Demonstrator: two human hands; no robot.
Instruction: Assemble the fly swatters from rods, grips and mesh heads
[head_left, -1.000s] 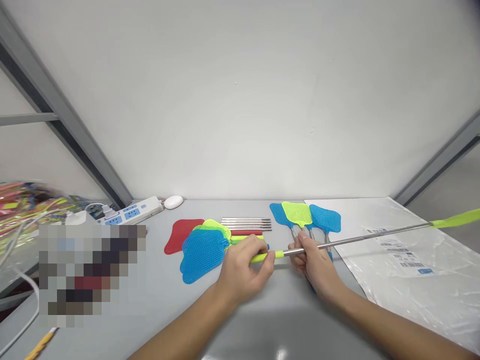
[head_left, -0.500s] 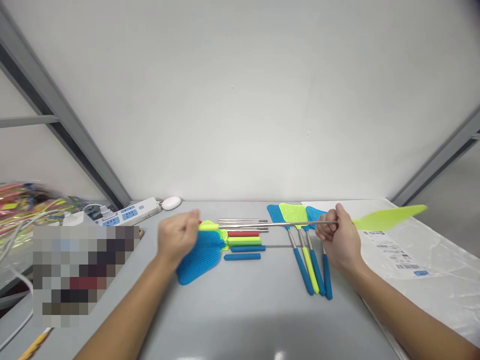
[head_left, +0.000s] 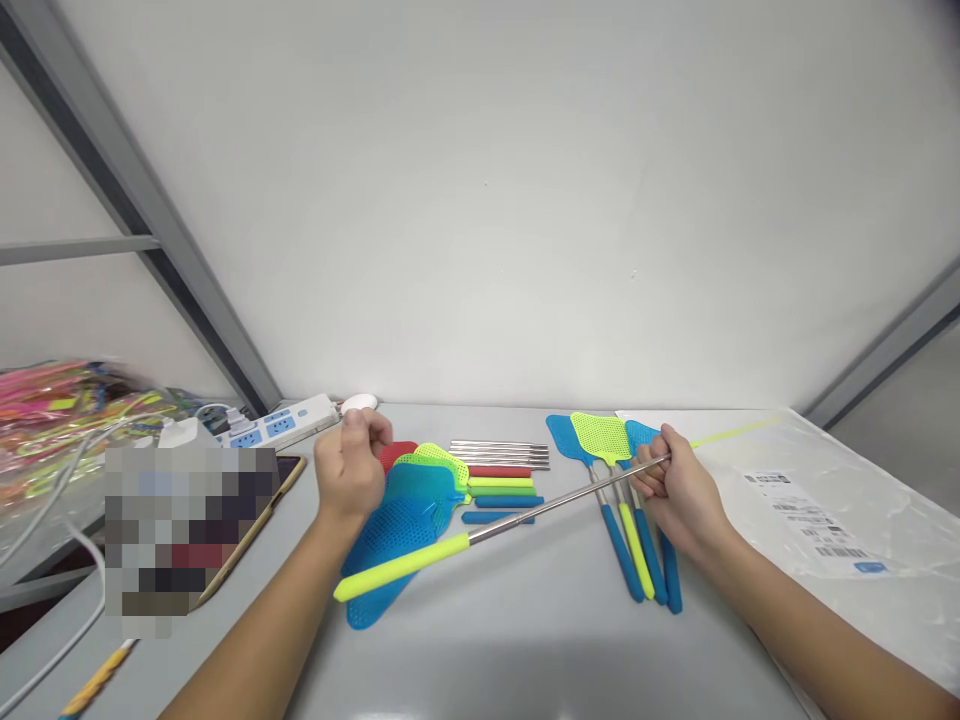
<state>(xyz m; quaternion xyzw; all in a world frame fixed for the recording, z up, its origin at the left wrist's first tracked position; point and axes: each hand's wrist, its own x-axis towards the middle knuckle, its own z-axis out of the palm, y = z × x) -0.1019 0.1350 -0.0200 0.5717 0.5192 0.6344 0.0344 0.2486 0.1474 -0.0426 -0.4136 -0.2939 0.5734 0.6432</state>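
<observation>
Overall, a pale wall fills the upper frame above a grey counter, with a white plastic bag spread at lower right. Across the centre slants a long flyswatter, which looks fully put together; right of centre, the right hand has its grip closed narrowly around the rod, near the head. The left hand, left of centre, curls its fingers inward; I cannot tell whether its grip holds anything. Partly behind the right hand, four more flyswatters lie in a row, apparently done. Left of them, parts are still separate: overlapping loose heads, five handles and several thin rods.

The bag is glossy and wrinkled. The held flyswatter has a smooth yellow-green handle and a shiny metal rod. Loose heads are flat, flared and perforated; handles are slim tubes; rods gleam silver.
</observation>
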